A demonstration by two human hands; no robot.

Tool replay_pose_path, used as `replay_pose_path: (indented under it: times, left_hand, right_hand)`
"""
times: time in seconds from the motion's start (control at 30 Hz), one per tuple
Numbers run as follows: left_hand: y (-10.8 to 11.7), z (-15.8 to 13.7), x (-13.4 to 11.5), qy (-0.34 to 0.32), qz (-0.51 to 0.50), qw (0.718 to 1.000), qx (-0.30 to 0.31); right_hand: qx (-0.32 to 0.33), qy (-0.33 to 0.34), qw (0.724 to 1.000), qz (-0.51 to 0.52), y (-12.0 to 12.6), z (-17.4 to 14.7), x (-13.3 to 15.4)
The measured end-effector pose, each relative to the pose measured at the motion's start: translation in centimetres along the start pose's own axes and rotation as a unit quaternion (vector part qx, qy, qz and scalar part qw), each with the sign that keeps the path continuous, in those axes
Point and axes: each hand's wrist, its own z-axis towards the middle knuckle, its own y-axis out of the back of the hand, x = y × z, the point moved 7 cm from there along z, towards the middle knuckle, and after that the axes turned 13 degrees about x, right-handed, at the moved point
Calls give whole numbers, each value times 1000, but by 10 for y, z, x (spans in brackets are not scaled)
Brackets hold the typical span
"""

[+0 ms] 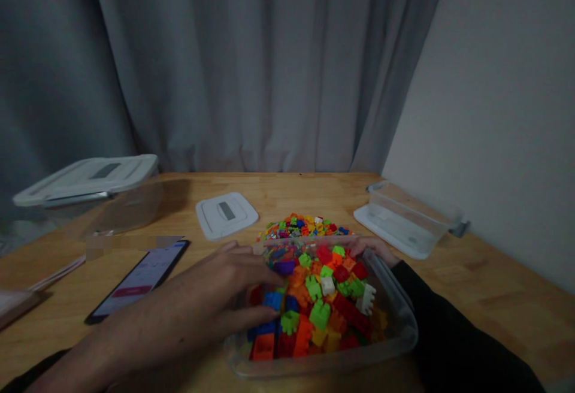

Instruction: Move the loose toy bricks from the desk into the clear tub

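Note:
A clear plastic box (326, 364) full of colourful building blocks (320, 314) is right in front of me, tilted toward me. My left hand (233, 288) reaches over its left side, thumb and fingers apart among the blue and orange blocks. No block shows in its grasp, though some fingertips are hidden. At the far right corner, my right hand (374, 248) grips the box's rim, fingers curled inside near the red blocks. Beyond the box lies a loose pile of small building blocks (309, 225) on the table.
A white lid (227, 214) lies behind my left hand. At left stand a lidded clear box (121, 207) and a phone (141, 279) with its screen lit. An open clear box (404, 210) rests on a white lid at right. Grey curtain (269, 63) hangs behind the wooden table (494, 297).

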Motion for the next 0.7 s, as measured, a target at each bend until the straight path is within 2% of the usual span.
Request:
replay_pose_path:
  times: [0.1,0.27,0.4,0.47,0.53,0.6,0.7]
  left_hand:
    - [-1,1,7,20,-6,1000,-18]
    - [-5,5,6,-18,-22,1000,3]
    - [-6,3,11,-35,-39,999,1]
    - [-5,2,20,-36,-64,996,-46]
    - [-3,1,34,-25,-109,985,-132]
    - [-6,1,52,0,-170,961,-217]
    - [-22,7,72,8,-319,911,-262]
  right_hand:
    - [-4,-4,1000,5,-2,0,0]
    - [3,11,1000,1,-2,1,2]
    - [-12,-16,999,26,-2,0,-1]
    - [-17,-20,999,33,-4,0,-1]
    - [-17,-12,999,28,-6,1,2]
    - [-13,-2,1000,20,-7,2,4]
    - [-9,6,1000,5,-10,3,7]
